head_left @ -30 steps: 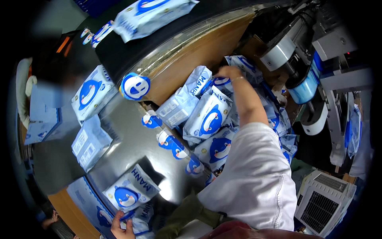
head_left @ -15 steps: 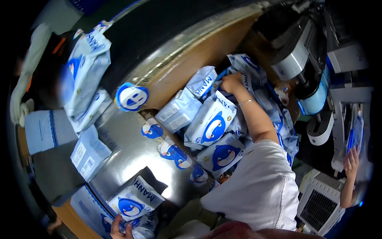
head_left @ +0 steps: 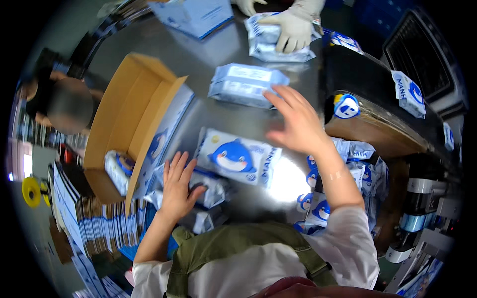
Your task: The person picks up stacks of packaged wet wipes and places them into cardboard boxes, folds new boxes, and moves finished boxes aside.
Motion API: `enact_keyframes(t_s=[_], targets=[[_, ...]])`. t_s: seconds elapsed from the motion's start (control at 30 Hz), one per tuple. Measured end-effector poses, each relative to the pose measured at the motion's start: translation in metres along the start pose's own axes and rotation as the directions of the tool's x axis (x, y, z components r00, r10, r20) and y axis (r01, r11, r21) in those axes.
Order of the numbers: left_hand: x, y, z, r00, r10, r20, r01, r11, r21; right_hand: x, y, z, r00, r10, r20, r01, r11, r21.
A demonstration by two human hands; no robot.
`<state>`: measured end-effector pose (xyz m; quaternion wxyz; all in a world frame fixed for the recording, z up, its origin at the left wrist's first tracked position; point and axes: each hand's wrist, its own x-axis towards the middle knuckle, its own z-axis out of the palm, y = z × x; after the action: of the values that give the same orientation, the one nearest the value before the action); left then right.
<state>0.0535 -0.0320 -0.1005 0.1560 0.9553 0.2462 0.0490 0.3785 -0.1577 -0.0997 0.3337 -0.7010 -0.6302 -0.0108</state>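
1. The left hand (head_left: 180, 185) lies flat, fingers spread, on a crinkled silvery-blue wipe pack (head_left: 211, 186).
2. The right hand (head_left: 297, 123) hovers open and empty near the pale blue wrapped pack (head_left: 247, 85) on the steel bench (head_left: 198, 54).
3. This looks like sorting; closing on that pack would come next.

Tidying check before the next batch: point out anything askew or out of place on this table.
The brown cardboard box lies tipped on its side, one blue-white wipe pack inside. Loose packs lie jumbled under the left hand. The right hand hovers open.
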Motion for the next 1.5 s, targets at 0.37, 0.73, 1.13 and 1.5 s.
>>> enact_keyframes(t_s=[0.37, 0.73, 1.13, 1.5], targets=[[-0.096, -0.03, -0.009, 0.841, -0.338, -0.423, 0.104, 0.868, -0.486, 0.076, 0.06, 0.053, 0.796, 0.335, 0.504, -0.438, 0.894, 0.097], [0.105, 0.044, 0.049, 0.923, 0.212, 0.321, -0.311, 0.903, 0.297, 0.037, 0.051, 0.024, 0.8, 0.395, 0.451, -0.525, 0.825, 0.209], [0.145, -0.01, 0.012, 0.861, 0.283, 0.422, -0.431, 0.846, 0.313, 0.002, -0.015, 0.034, 0.964, 0.262, -0.051, -0.261, 0.884, -0.387], [0.115, -0.004, -0.025, 0.884, 0.296, 0.362, -0.327, 0.945, 0.025, 0.002, -0.003, 0.045, 0.861, 0.502, 0.083, -0.455, 0.832, -0.318]])
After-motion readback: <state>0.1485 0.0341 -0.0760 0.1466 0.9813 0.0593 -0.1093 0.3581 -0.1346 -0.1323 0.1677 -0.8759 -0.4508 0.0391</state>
